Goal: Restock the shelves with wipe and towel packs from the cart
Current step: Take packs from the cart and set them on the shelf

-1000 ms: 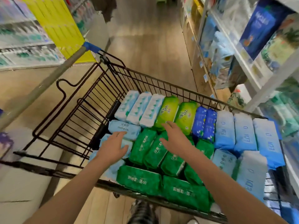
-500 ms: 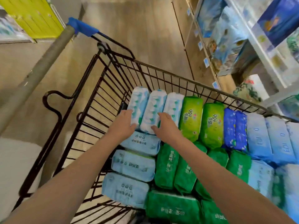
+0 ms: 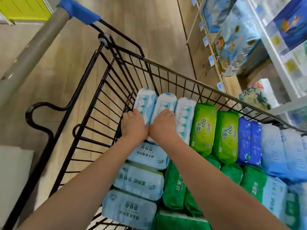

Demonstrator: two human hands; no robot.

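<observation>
Packs first: three white packs [image 3: 184, 113] stand side by side in the far left corner of the cart [image 3: 191, 80], long axes pointing away from me. My left hand [image 3: 134, 125] curls round the outer one, my right hand [image 3: 163, 126] over the middle one. Green packs [image 3: 203, 128] sit alongside; the shelves [image 3: 272, 52] lie to my right.

We look down into a black wire cart [image 3: 167, 77] full of packs. Our left hand [image 3: 133, 126] curls round the first white and blue pack [image 3: 146, 101]. Our right hand [image 3: 163, 126] lies on the next pack [image 3: 166, 102]. Bright green packs [image 3: 203, 128] stand near, on the right.
</observation>
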